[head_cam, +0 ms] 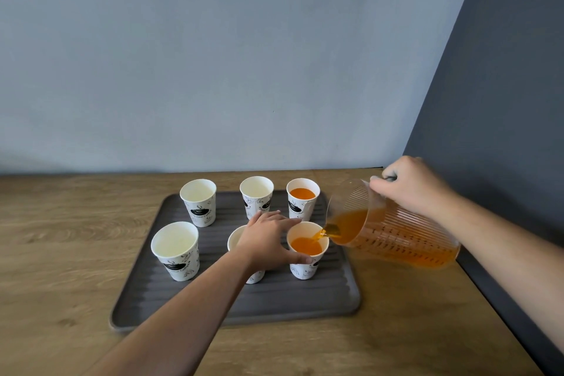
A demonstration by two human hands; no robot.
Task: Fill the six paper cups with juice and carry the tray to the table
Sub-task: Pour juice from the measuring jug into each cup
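Note:
A dark ribbed tray [274, 299] on the wooden counter carries several white paper cups in two rows. The back right cup [302, 203] holds orange juice. My right hand [412, 185] grips the handle of a clear ribbed pitcher [393, 235], tilted left, and juice streams from its spout into the front right cup [306, 249], which is partly full. My left hand [268, 241] wraps that cup's left side, thumb at the front. The front middle cup [236, 238] is mostly hidden behind this hand. The back left [198, 201], back middle [256, 195] and front left [176, 249] cups look empty.
The wooden counter [61, 238] runs along a blue-grey wall at the back. A dark grey wall [503, 101] closes the right side, close behind the pitcher. The counter's right edge [503, 308] slants toward me.

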